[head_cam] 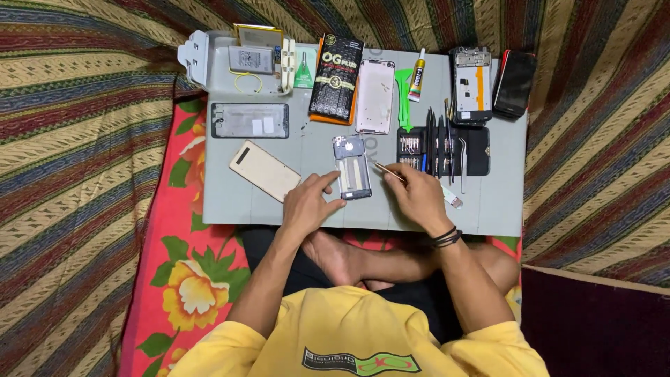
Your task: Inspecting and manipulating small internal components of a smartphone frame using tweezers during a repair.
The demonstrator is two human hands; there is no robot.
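Observation:
An opened phone (352,167) with its back removed lies on a grey work mat (314,146). My left hand (310,202) rests on the mat with its fingers touching the phone's lower left edge, steadying it. My right hand (417,195) holds a thin tool (385,171), like tweezers, whose tip points at the phone's right side. I sit cross-legged behind the mat in a yellow shirt.
A beige back cover (264,169), a phone frame (250,120), a pink phone (375,95), a black box (336,78), a green pry tool (403,94), a glue tube (417,75), a black tool kit (443,150) and stacked phones (488,85) lie on the mat. Striped cloth surrounds it.

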